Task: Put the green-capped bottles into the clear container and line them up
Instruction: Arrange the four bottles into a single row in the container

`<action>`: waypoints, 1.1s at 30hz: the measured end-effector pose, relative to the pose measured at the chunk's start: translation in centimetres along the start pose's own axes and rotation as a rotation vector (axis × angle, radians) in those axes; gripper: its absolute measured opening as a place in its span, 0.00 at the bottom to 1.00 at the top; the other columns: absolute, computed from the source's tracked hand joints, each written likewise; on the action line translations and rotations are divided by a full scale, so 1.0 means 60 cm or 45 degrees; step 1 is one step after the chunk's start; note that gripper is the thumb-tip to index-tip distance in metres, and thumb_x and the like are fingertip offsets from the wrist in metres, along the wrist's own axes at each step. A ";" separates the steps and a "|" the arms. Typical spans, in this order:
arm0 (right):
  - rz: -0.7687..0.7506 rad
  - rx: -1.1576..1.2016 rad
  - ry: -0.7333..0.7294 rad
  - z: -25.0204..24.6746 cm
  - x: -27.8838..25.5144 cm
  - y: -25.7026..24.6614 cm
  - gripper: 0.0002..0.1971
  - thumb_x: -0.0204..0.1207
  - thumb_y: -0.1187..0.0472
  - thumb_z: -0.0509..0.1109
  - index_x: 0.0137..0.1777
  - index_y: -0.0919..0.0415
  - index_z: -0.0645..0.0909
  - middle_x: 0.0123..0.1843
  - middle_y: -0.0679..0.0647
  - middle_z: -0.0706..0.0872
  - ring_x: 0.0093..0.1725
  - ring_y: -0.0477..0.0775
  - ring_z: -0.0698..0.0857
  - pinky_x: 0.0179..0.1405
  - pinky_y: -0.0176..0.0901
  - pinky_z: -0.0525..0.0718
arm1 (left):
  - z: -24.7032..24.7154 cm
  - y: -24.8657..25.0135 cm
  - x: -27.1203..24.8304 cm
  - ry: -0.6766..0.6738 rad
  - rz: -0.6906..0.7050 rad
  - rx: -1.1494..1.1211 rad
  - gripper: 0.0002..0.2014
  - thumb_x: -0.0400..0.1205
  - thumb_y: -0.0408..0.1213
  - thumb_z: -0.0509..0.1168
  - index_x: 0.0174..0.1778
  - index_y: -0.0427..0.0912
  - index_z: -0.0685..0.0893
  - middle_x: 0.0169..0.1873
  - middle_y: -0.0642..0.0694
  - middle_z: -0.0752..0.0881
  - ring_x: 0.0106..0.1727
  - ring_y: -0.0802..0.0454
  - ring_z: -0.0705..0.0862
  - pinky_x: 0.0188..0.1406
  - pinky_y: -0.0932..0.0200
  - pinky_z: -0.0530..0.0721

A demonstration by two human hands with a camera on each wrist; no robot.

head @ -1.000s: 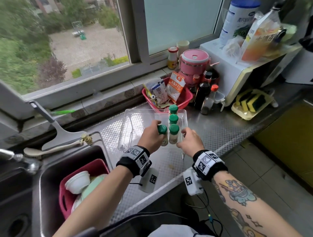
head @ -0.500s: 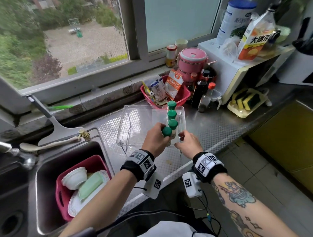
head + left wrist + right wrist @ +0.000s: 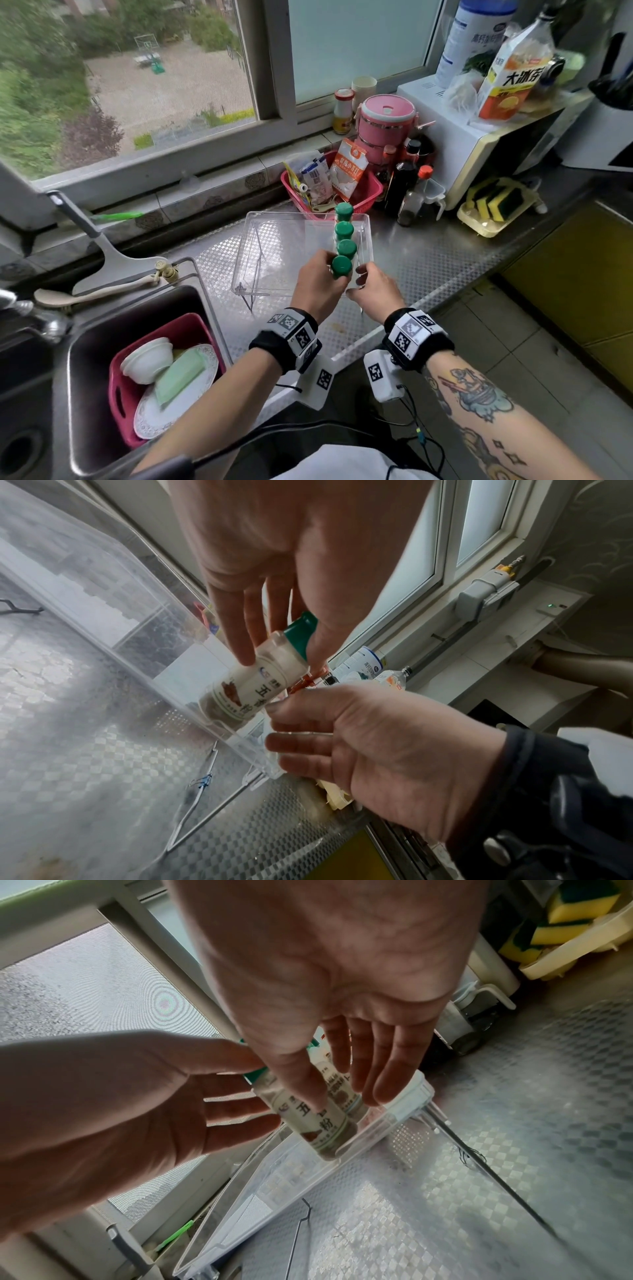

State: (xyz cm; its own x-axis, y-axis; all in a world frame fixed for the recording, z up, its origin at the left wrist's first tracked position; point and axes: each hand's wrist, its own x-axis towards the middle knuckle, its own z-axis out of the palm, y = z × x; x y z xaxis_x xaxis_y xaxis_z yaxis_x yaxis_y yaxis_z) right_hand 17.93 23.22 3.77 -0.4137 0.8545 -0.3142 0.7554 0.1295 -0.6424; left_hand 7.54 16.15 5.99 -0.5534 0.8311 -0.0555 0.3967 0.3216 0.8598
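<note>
A clear container [image 3: 274,253] lies on the steel counter. Along its right side several green-capped bottles stand in a row, the farthest bottle [image 3: 344,209] at the back wall. My left hand [image 3: 322,274] pinches the nearest bottle [image 3: 341,266] below its cap; it stands upright at the near end of the row. The left wrist view shows that bottle [image 3: 253,680] between my left hand's [image 3: 274,631] fingers and thumb. My right hand [image 3: 363,281] is at the container's near right corner, fingers straight. In the right wrist view its thumb [image 3: 298,1088] rests on the bottle [image 3: 308,1123].
A red basket [image 3: 368,192] of packets and dark sauce bottles [image 3: 399,192] stand just behind the container. A microwave [image 3: 479,144] and a sponge tray [image 3: 493,209] are to the right. The sink [image 3: 89,342] with dishes is at left. The counter's front edge [image 3: 346,356] runs under my wrists.
My left hand has brought its bottle from beside the row rightward into line at the near end. My right hand has stayed at the near right corner.
</note>
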 end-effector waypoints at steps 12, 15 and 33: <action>-0.010 0.029 -0.020 -0.004 0.001 -0.009 0.24 0.71 0.63 0.75 0.66 0.58 0.74 0.59 0.56 0.88 0.60 0.61 0.85 0.57 0.47 0.81 | 0.014 0.003 0.004 0.005 -0.040 -0.002 0.14 0.76 0.36 0.72 0.56 0.42 0.79 0.50 0.46 0.87 0.48 0.51 0.83 0.49 0.57 0.83; -0.027 0.028 -0.023 -0.004 -0.001 -0.011 0.22 0.72 0.64 0.75 0.65 0.59 0.75 0.59 0.57 0.88 0.60 0.61 0.85 0.56 0.47 0.81 | 0.015 0.008 0.003 0.011 -0.057 -0.006 0.14 0.77 0.37 0.72 0.56 0.40 0.79 0.47 0.48 0.85 0.47 0.51 0.83 0.48 0.58 0.82; 0.080 0.295 0.127 -0.027 0.033 0.008 0.20 0.76 0.68 0.60 0.67 0.60 0.80 0.63 0.57 0.88 0.63 0.58 0.85 0.67 0.51 0.80 | -0.006 -0.014 0.020 -0.195 -0.289 -0.581 0.26 0.83 0.34 0.60 0.78 0.37 0.66 0.77 0.42 0.71 0.74 0.50 0.71 0.77 0.51 0.67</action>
State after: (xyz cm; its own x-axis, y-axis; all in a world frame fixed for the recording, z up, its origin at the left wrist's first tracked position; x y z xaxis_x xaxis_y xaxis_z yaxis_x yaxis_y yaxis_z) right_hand 18.31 25.78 3.99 -0.3092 0.9039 -0.2956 0.6369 -0.0340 -0.7702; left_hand 6.27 16.71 5.40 -0.4616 0.8312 -0.3098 -0.0980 0.2993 0.9491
